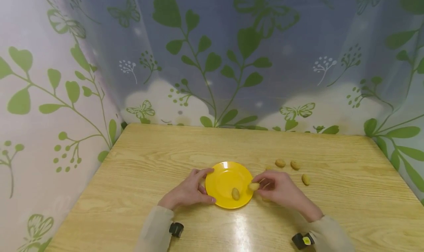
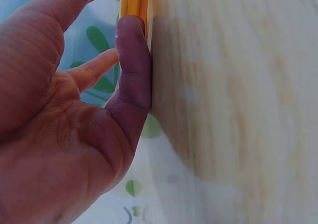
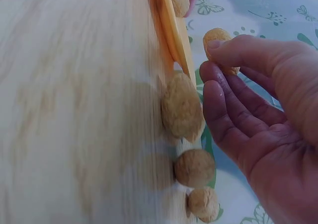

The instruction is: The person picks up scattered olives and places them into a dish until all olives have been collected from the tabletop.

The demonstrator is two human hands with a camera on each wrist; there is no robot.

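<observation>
A yellow plate (image 1: 228, 178) lies on the table, with one walnut (image 1: 235, 194) inside near its front. My left hand (image 1: 188, 189) holds the plate's left rim, thumb at the front and fingers farther back. The left wrist view shows a finger (image 2: 133, 55) against the plate's edge. Over the right rim, my right hand (image 1: 279, 189) pinches another tan walnut (image 1: 253, 186) between thumb and fingertips. In the right wrist view, this pinched walnut (image 3: 218, 40) appears raised above the tabletop. A walnut (image 3: 183, 107) lies on the table close to the plate there.
Several loose walnuts (image 1: 280, 163) lie on the wooden table (image 1: 159, 145) right of the plate, some partly hidden by the right hand. A patterned curtain (image 1: 212, 79) hangs along the table's back edge and both sides. Each wrist wears a small black camera (image 1: 176, 229).
</observation>
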